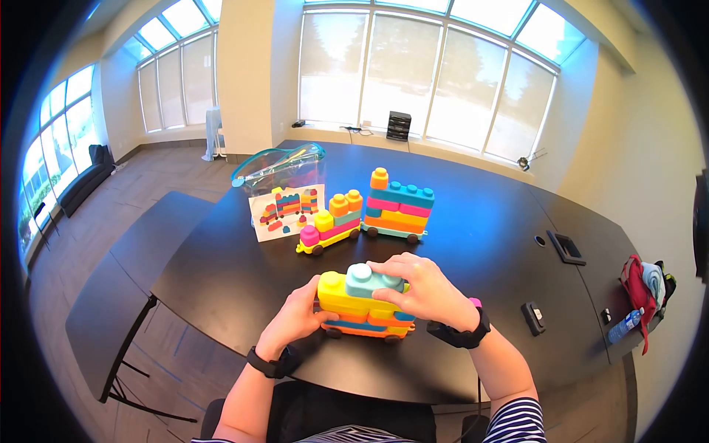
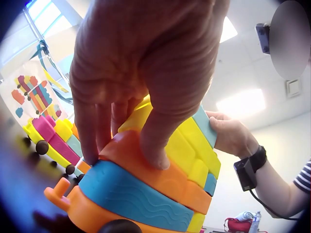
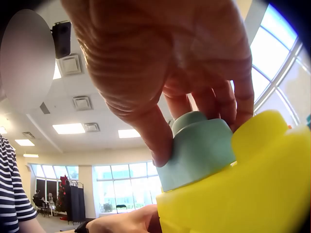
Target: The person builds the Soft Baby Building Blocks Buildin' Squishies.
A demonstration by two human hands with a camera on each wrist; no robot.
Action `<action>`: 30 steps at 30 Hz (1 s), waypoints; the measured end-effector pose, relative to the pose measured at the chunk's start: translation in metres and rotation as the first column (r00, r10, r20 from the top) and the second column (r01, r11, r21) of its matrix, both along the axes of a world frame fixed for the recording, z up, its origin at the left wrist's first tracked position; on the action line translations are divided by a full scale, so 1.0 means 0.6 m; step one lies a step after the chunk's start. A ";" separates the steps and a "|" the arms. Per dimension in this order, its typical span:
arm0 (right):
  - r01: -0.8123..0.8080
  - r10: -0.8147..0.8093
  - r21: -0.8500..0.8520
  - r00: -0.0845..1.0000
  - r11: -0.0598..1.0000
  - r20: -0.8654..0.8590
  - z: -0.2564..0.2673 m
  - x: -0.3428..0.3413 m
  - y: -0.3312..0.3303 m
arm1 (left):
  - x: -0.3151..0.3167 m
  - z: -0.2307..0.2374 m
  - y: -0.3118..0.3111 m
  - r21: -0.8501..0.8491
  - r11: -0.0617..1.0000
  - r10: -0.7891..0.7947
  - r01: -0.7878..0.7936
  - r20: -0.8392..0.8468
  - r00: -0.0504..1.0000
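In the head view a toy train wagon built of blocks [image 1: 341, 304] stands on wheels at the near side of the table, yellow above with orange and blue layers below. My left hand [image 1: 293, 323] grips its left end, the thumb on the near face. In the left wrist view that thumb presses an orange block [image 2: 131, 153] above a wavy blue block [image 2: 131, 187]. My right hand [image 1: 428, 292] pinches a pale teal block [image 1: 360, 280] on top of the yellow blocks. The right wrist view shows this teal block [image 3: 199, 150] beside a yellow stud [image 3: 260, 136].
Beyond the wagon stand a low block engine [image 1: 336, 230] and a taller block wagon [image 1: 399, 214]. A clear zip bag [image 1: 299, 171] with a picture card [image 1: 281, 225] is behind them. A black device [image 1: 533, 317], a water bottle [image 1: 626, 325] and a red bag [image 1: 635, 284] lie rightward.
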State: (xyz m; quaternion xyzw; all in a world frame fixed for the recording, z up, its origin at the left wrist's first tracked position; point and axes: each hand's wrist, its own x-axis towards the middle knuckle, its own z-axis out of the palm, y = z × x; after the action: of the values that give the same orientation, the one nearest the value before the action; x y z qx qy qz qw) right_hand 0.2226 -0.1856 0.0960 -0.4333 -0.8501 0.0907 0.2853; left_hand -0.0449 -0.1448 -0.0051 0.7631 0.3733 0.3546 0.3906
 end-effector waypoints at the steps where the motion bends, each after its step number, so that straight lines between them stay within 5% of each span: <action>1: 0.000 0.000 -0.003 1.000 1.000 -0.002 -0.004 0.001 0.002 | -0.001 -0.005 0.003 0.007 1.000 -0.002 0.002 -0.001 1.000; 14: -0.038 0.030 -0.141 0.998 0.989 -0.061 -0.001 0.017 -0.007 | 0.002 0.000 -0.002 -0.018 1.000 0.011 -0.011 0.003 1.000; 17: 0.005 -0.022 -0.073 0.972 0.997 -0.234 -0.016 0.073 -0.007 | 0.001 -0.003 -0.001 -0.025 1.000 0.008 -0.007 0.010 1.000; 20: 0.318 -0.344 -0.185 0.930 0.930 -0.129 -0.040 0.153 -0.023 | 0.000 0.003 -0.003 -0.008 1.000 0.014 -0.014 -0.016 1.000; 22: 0.445 -0.410 -0.105 0.878 0.889 0.246 -0.105 0.221 -0.029 | 0.000 0.004 -0.004 -0.019 1.000 0.020 -0.021 -0.024 0.999; 24: 0.586 -0.486 -0.265 0.797 0.765 0.359 -0.145 0.246 -0.052 | 0.003 0.002 -0.002 -0.020 1.000 0.019 -0.019 -0.021 1.000; 26: 0.611 -0.479 -0.287 0.774 0.738 0.414 -0.183 0.265 -0.064 | 0.006 -0.001 -0.001 -0.017 1.000 0.014 -0.014 -0.006 1.000; 30: 0.581 -0.535 -0.058 0.780 0.812 0.325 -0.247 0.289 -0.073 | 0.008 -0.001 -0.003 -0.010 1.000 0.004 -0.004 0.009 1.000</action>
State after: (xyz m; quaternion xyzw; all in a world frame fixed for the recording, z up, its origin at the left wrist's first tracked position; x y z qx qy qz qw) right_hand 0.3962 -0.2297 -0.0523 -0.6951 -0.7061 0.0023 0.1354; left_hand -0.0402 -0.1468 -0.0059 0.7589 0.3747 0.3568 0.3955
